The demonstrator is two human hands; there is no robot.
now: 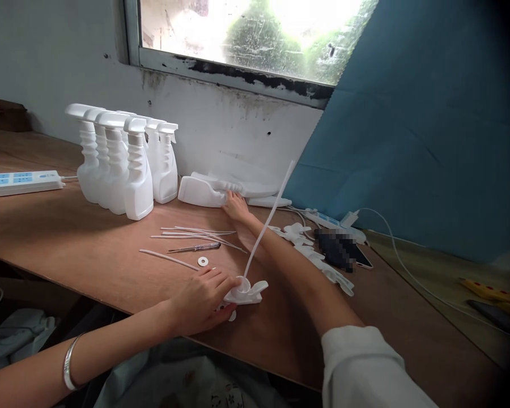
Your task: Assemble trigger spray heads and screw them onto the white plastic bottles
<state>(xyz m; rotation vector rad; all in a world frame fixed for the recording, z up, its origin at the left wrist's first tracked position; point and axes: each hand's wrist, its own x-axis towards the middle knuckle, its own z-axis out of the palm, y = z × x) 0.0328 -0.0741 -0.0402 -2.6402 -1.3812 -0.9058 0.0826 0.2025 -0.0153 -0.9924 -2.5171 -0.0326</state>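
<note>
My left hand (208,297) is closed on a white spray trigger head (243,292) near the table's front edge. From that head a thin white dip tube (270,218) rises, slanting up to the right. My right hand (237,205) reaches to the wall, its fingers round the neck of a white bottle (199,191) lying on its side. Other white bottles (250,187) lie behind it. Left of the trigger head are loose dip tubes (191,231), a screwdriver (195,247) and a white washer (203,261).
Several white spray bottles with trigger heads (138,175) stand upright at the back left. More loose trigger heads (318,260) lie under and beside my right forearm, near a phone (363,258). Power strips (21,182) and cables occupy both sides of the wooden table (110,266).
</note>
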